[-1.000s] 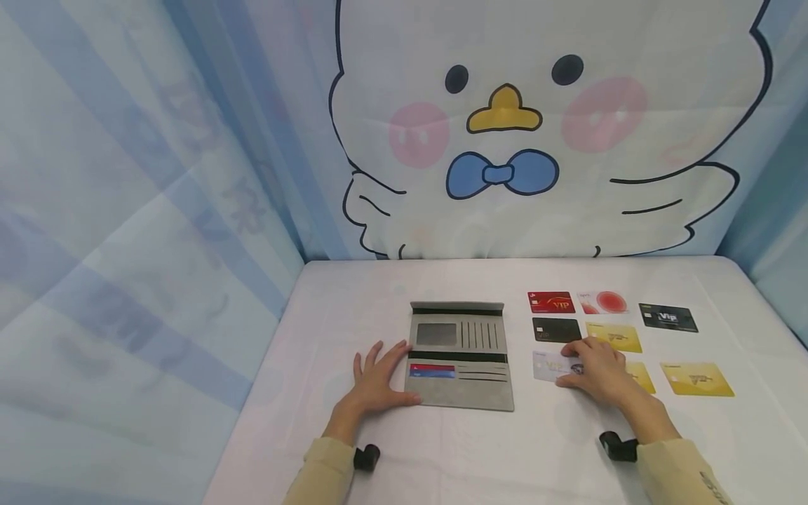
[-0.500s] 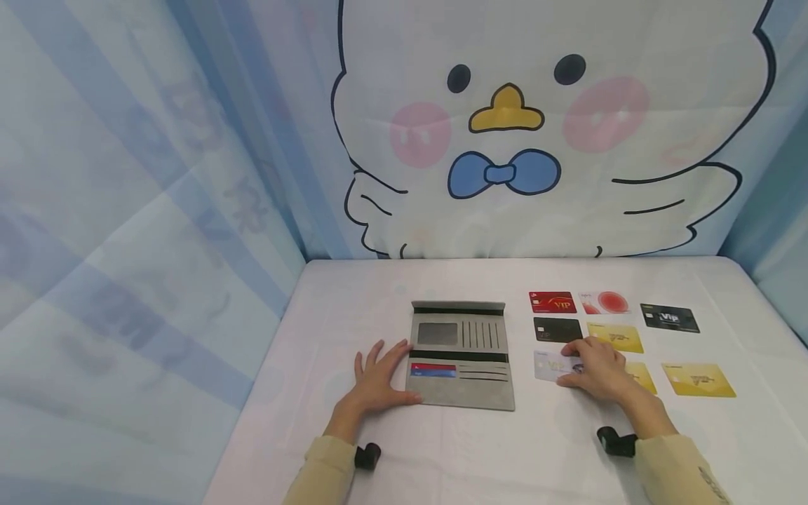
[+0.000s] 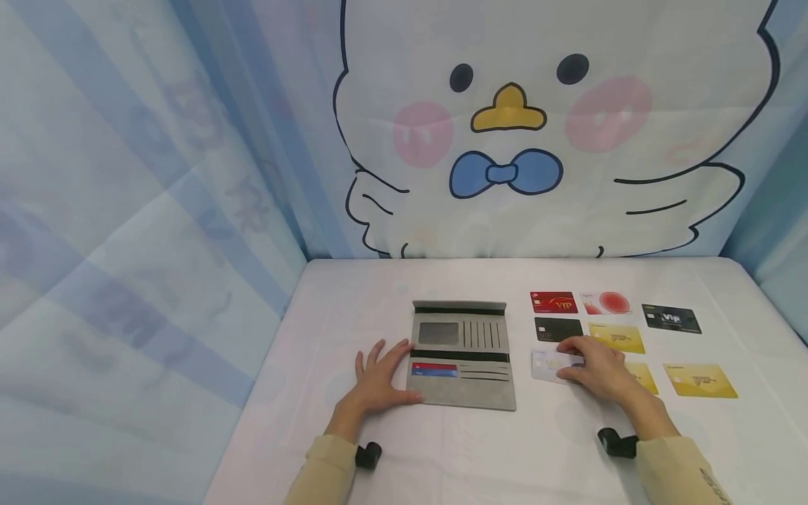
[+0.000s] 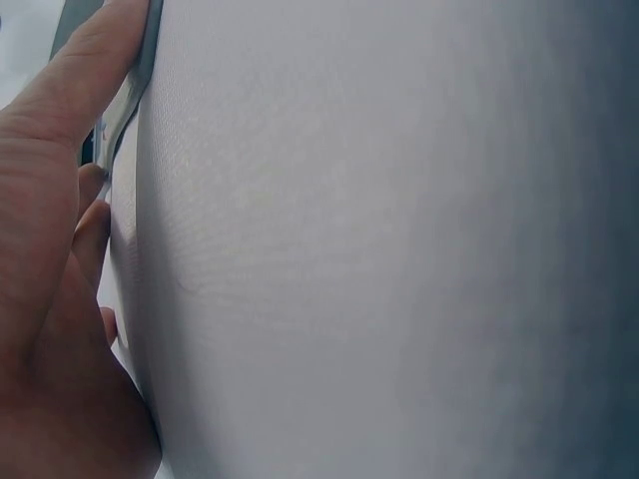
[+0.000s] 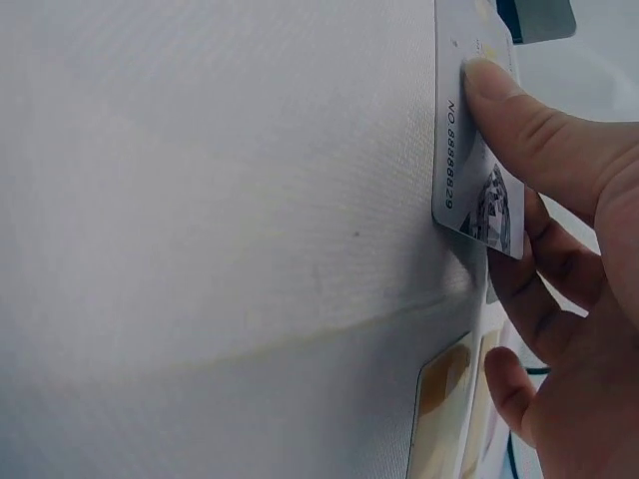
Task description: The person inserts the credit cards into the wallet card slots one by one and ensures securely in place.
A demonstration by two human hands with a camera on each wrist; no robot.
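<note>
My left hand (image 3: 376, 387) rests at the left side of a grey open card wallet (image 3: 467, 398), fingers spread. Its thumb touches the lower left corner and its index finger the left edge higher up; the thumb (image 4: 85, 75) also shows in the left wrist view. Red and blue card edges (image 3: 433, 369) show in the wallet's left pocket. To the right, my right hand (image 3: 600, 373) pinches a silver-white VIP card (image 3: 548, 364). In the right wrist view the thumb lies on the card's (image 5: 454, 150) printed face; the fingertips behind it are partly hidden.
Near the right hand lie a red card (image 3: 553, 302), a white card with a red disc (image 3: 606, 303), two dark cards (image 3: 672, 318) (image 3: 558, 329) and gold cards (image 3: 701, 380) (image 3: 621, 338). One gold card is partly behind the hand. A curtain borders the white table (image 3: 467, 456).
The silver-white card has shifted slightly left with my right hand, and its face catches more glare. My left hand and the wallet keep their places.
</note>
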